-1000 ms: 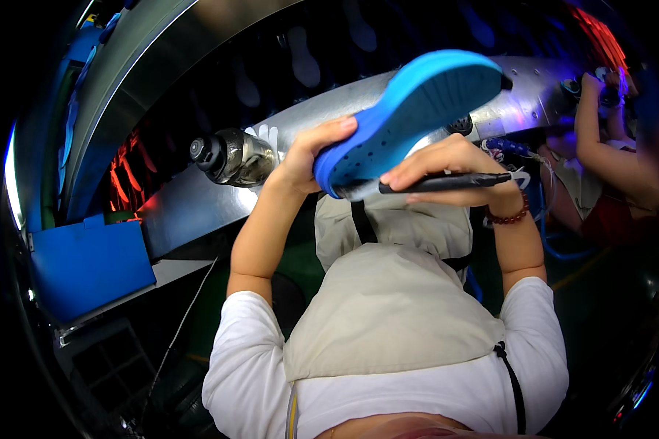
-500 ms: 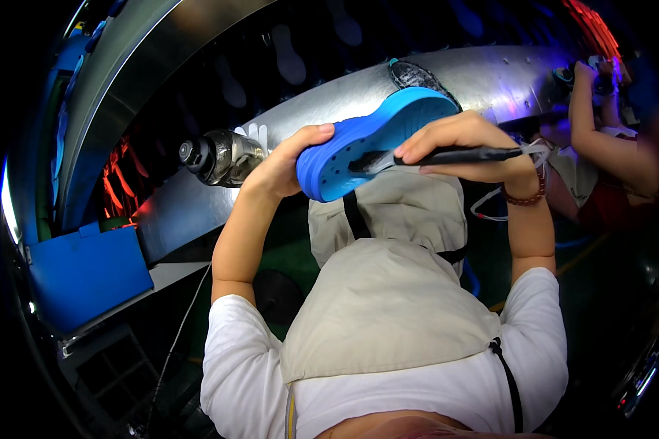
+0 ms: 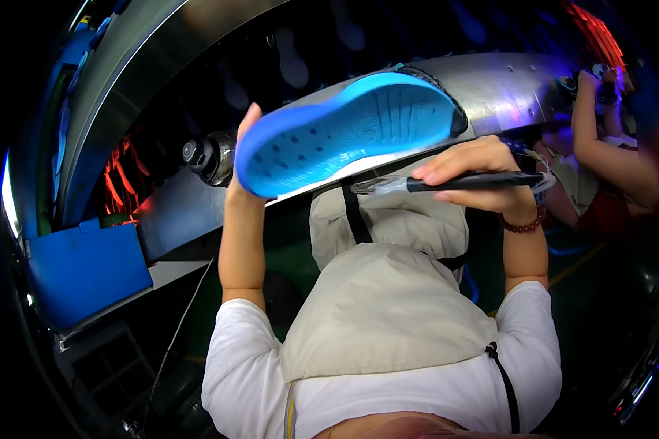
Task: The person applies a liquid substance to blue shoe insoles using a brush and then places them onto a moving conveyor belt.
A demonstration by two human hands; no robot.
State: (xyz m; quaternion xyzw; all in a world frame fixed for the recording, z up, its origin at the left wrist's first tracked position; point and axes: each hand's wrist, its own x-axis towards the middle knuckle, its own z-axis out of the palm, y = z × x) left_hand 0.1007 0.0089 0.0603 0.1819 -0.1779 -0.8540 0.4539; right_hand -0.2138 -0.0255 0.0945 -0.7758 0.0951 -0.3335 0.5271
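A black-capped bottle [image 3: 211,159], contents hidden, is sitting on a silvery metal bench [image 3: 183,216]. The left hand [image 3: 250,121], partly hidden, is clasping a shiny, dimpled blue shoe sole [image 3: 344,132] over the bench's edge; the curled right hand [image 3: 479,164] is pinching a black-handled brush [image 3: 447,183].

Metal bench [image 3: 501,84], red glow [image 3: 597,33], seemingly green floor [image 3: 586,300]

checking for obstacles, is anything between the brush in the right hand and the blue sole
Nothing visible stands between the brush in the right hand and the blue sole in the left hand. The brush tip shows just below the sole's lower edge, with beige cloth behind it.
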